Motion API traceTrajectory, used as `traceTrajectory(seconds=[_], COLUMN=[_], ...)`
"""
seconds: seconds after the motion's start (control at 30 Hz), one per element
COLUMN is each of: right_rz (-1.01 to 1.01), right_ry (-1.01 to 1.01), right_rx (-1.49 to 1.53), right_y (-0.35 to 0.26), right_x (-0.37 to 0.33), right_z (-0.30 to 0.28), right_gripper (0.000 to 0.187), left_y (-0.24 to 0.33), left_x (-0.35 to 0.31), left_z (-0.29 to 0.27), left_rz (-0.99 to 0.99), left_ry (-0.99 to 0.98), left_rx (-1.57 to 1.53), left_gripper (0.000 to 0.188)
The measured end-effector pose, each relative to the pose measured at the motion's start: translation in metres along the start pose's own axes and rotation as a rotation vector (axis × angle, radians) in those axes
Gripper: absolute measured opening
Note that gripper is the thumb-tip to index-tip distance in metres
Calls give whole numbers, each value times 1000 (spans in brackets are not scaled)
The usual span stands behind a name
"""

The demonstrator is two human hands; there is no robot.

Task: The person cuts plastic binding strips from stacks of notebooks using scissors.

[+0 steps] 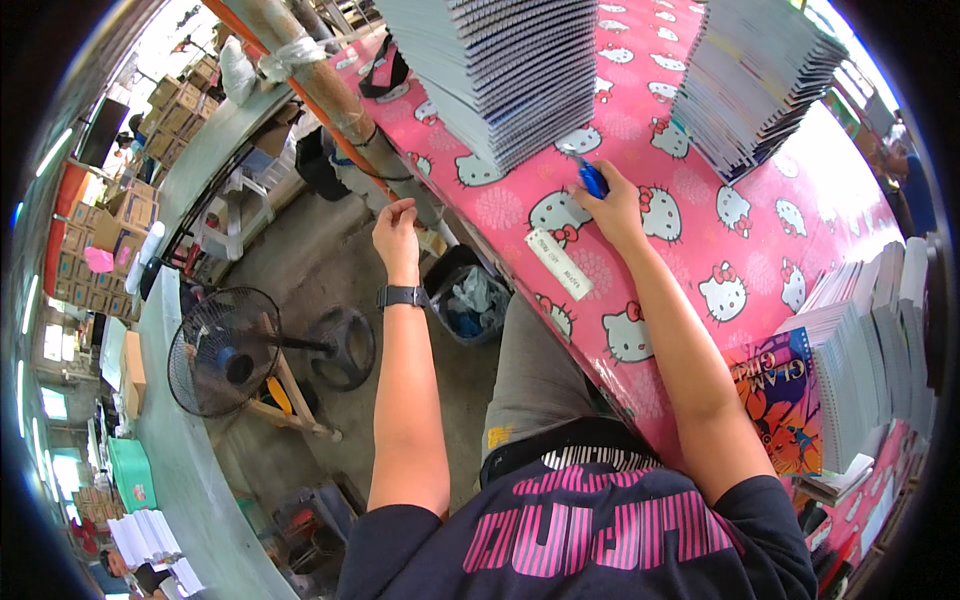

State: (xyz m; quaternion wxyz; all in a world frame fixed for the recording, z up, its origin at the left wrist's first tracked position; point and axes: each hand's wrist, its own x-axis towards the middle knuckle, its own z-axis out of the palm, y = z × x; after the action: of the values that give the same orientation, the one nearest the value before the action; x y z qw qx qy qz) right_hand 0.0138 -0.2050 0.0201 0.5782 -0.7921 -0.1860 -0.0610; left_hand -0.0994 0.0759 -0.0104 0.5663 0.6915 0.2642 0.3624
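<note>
My right hand (616, 205) is closed around a small tool with blue handles (593, 181) and a metal tip; its exact kind is unclear. It hovers over a table with a pink cat-patterned cover (690, 280), close to a tall stack of spiral-bound notebooks (540, 90). A white printed strip (560, 265) lies flat on the cover below that hand. Past the table's left edge, my left hand (397, 240) is raised with its fingers pinched together. Whatever is between them, if anything, is too small to see. A dark watch (402, 296) circles that wrist.
Another notebook stack (750, 85) rises at the far right. More notebooks (865, 330), one with a colourful cover (780, 400), stand at the right. A pipe post (345, 105) borders the table's left side. Below are a lined bin (470, 300) and a black fan (225, 350).
</note>
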Motion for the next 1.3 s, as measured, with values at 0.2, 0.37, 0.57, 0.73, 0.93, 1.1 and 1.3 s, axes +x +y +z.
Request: traceTrajectory(seconds=[0.2, 0.37, 0.57, 0.73, 0.93, 1.1, 1.3], right_rz=[392, 140, -588, -743, -812, -525, 47], right_ry=[-161, -402, -213, 42, 172, -158, -502], right_rx=[1001, 528, 25, -205, -309, 191, 655], right_y=[16, -79, -183, -210, -209, -210, -224], right_x=[20, 38, 63, 84, 98, 101, 94], right_z=[-35, -63, -44, -34, -17, -17, -19], right_gripper=[38, 49, 56, 52, 53, 34, 35], left_y=[123, 276, 286, 247, 262, 264, 265], left_x=[47, 98, 253, 257, 219, 214, 220], left_z=[11, 56, 93, 113, 121, 116, 113], left_rz=[316, 626, 477, 721, 406, 396, 428], left_ry=[-68, -73, -260, -188, -253, -230, -221], left_rx=[-246, -323, -264, 95, -109, -110, -44], left_gripper=[21, 49, 58, 29, 36, 35, 35])
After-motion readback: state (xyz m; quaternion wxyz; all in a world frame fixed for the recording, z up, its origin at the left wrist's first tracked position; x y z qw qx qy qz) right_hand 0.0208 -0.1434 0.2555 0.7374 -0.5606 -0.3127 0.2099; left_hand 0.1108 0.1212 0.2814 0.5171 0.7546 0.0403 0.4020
